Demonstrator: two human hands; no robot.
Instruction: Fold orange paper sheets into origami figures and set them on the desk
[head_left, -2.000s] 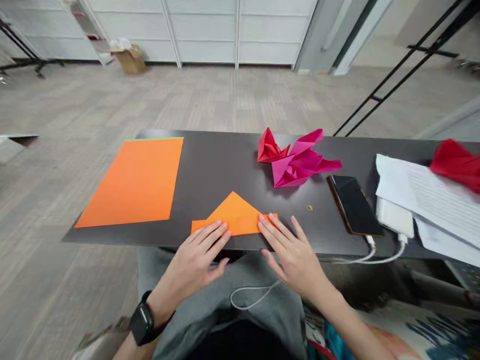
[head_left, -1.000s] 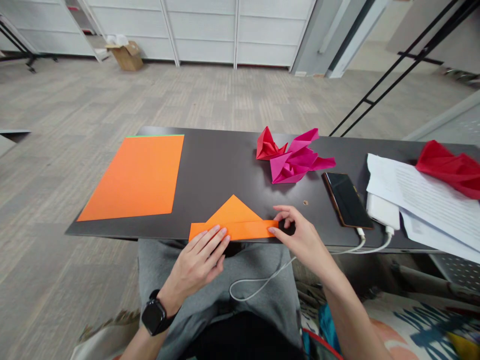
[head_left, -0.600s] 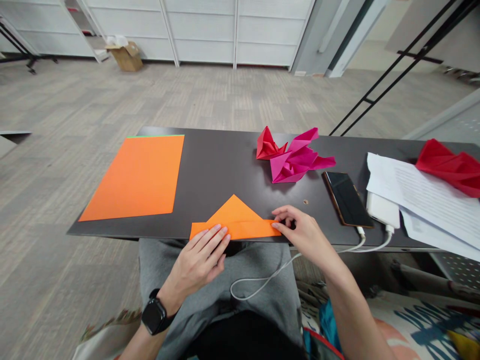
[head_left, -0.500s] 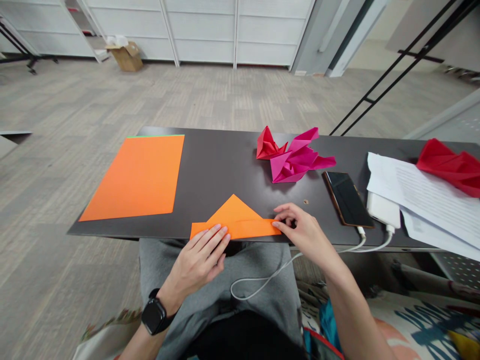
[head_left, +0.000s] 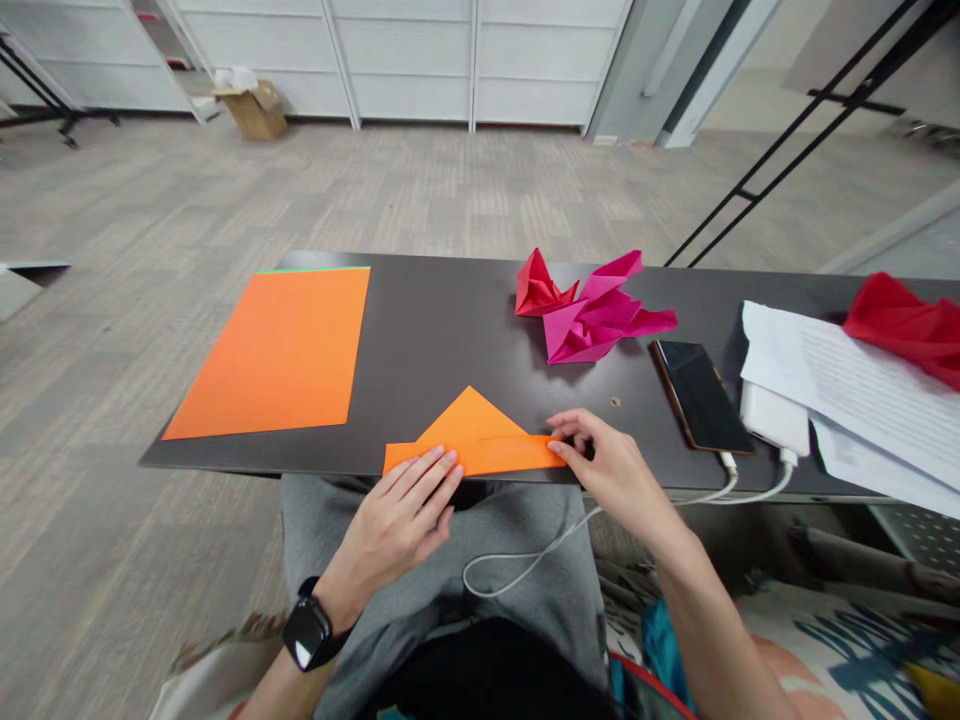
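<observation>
A folded orange paper (head_left: 480, 430) lies at the front edge of the dark table, with a triangular peak pointing away from me and a long strip along its near side. My left hand (head_left: 405, 515) rests on the strip's left part, its fingers stretched out flat and close together. At the strip's right end, my right hand (head_left: 596, 455) pinches the paper between thumb and index finger. The other fingers of that hand are curled. The underside of the folded paper is hidden.
An orange sheet stack (head_left: 277, 350) with a green edge lies left on the table (head_left: 435, 320). Red folded paper (head_left: 538, 287) and magenta folded paper (head_left: 596, 315) sit at the back. To the right are a phone (head_left: 701, 395), a white power bank (head_left: 776, 415), cables and printed sheets (head_left: 892, 390).
Both hands keep their places on the folded orange paper. The whole view has shifted very slightly; nothing is visibly taken up or let go.
</observation>
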